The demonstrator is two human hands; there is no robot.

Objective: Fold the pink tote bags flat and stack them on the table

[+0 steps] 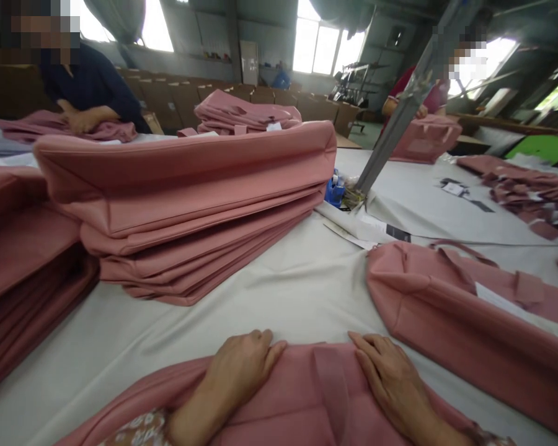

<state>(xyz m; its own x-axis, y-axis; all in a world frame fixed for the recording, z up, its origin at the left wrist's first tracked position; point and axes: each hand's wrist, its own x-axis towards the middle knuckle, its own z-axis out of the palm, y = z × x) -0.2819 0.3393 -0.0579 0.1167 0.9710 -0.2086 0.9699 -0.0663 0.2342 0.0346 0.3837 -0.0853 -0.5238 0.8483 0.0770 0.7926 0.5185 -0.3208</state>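
Note:
A pink leather-like bag (279, 409) with a strap (331, 384) lies in front of me at the bottom of the head view. My left hand (242, 365) grips its far edge left of the strap, with the fingers curled over and the thumb on the near side. On the strap's other side, my right hand (390, 375) holds the same edge, its fingers bent across it and pointing inward. The bag's near end runs out of view. Just beyond my right hand sits another pink bag (465, 347), with straps and a white paper on top.
Folded pink bags form a tall stack (204, 198) ahead, and another stack (23, 248) stands left. A slanted metal post (400, 118) rises beside a blue container (335, 191). Pink pieces (534, 192) lie right on the pale table cover (302, 285). Two people work across the table.

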